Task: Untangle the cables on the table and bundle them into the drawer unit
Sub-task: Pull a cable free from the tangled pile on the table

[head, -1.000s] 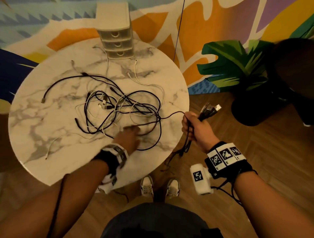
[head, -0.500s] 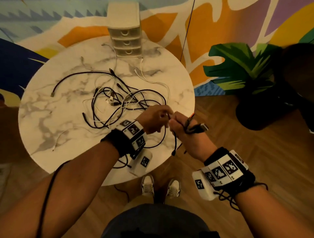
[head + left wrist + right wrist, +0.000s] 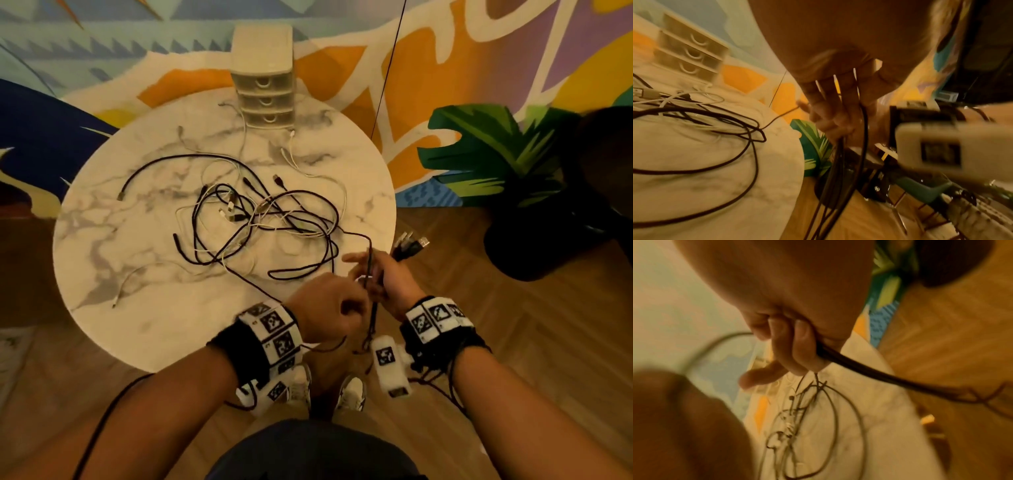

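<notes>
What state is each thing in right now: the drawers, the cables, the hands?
Drawer unit: all three drawers closed.
Cable pile: tangled on the table.
Black cables: gathered in the right hand, plugs sticking out.
Left hand: curled, pinching a cable.

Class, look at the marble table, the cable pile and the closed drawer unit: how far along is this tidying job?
Early. Done: the right hand grips a bunch of black cables already gathered, plugs sticking out. In hand: the left hand works beside it on a black strand leading to the pile. Left: most cables lie tangled on the table, and the drawer unit has all drawers shut.
</notes>
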### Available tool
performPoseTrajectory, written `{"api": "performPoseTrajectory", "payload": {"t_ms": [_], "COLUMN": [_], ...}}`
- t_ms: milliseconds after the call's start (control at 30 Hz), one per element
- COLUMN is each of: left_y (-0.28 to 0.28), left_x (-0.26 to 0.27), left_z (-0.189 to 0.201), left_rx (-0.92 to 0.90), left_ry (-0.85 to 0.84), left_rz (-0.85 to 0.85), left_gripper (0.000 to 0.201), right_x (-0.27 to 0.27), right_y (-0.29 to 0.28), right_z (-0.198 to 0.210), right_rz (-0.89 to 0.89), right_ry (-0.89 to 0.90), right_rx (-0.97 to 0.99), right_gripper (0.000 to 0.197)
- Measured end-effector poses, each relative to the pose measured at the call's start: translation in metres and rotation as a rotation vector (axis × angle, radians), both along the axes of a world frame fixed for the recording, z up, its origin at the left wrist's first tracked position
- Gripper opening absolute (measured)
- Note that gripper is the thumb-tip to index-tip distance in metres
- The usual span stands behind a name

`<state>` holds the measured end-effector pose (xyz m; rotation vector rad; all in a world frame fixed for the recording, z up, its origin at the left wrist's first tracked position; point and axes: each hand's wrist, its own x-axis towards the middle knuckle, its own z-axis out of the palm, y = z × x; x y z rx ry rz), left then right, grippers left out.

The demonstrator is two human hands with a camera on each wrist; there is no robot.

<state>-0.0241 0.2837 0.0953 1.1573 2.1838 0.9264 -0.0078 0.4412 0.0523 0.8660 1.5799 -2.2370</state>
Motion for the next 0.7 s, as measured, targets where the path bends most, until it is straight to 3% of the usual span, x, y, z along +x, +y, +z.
{"api": "performPoseTrajectory", "payload": {"t_ms": [133, 233, 333, 400, 500, 600, 667, 700], "left_y": [-0.004, -0.008, -0.008, 0.000, 0.013, 0.019, 0.021, 0.024], "left_x": [0.002, 0.000, -0.006, -0.021, -0.054, -0.088, -0.096, -0.098], "left_z": [-0.016, -0.023, -0.028, -0.037, -0.054, -0.047, -0.030, -0.020], "left_rx": [-0.157, -0.181, -0.042, -0.067, -0.168, 0.095, 0.311, 0.368], "left_ry": [0.021, -0.044, -0.305, -0.417, -0.517, -0.893, -1.108, -1.124], "left_rz": [-0.057, -0.055, 0.218, 0.363, 0.449, 0.715, 0.767, 0.758], "left_gripper": [0.020, 0.022, 0.017, 0.018, 0.020, 0.023, 0.025, 0.023], "right_x": [-0.014, -0.017, -0.011, -0.006, 0.004, 0.013, 0.025, 0.031], "right_y": [0.010, 0.015, 0.013, 0.009, -0.003, -0.015, -0.023, -0.026], "right_z": [0.000, -0.002, 0.004, 0.013, 0.031, 0.036, 0.026, 0.016], "right_rz": [-0.212, -0.231, -0.231, -0.200, -0.036, 0.137, 0.222, 0.291], "right_ry": [-0.006, -0.042, 0.012, 0.122, 0.291, 0.358, 0.314, 0.307], "right_rx": [-0.184, -0.071, 0.094, 0.209, 0.367, 0.394, 0.333, 0.356], "right_gripper": [0.034, 0.025, 0.025, 0.027, 0.032, 0.027, 0.022, 0.023]}}
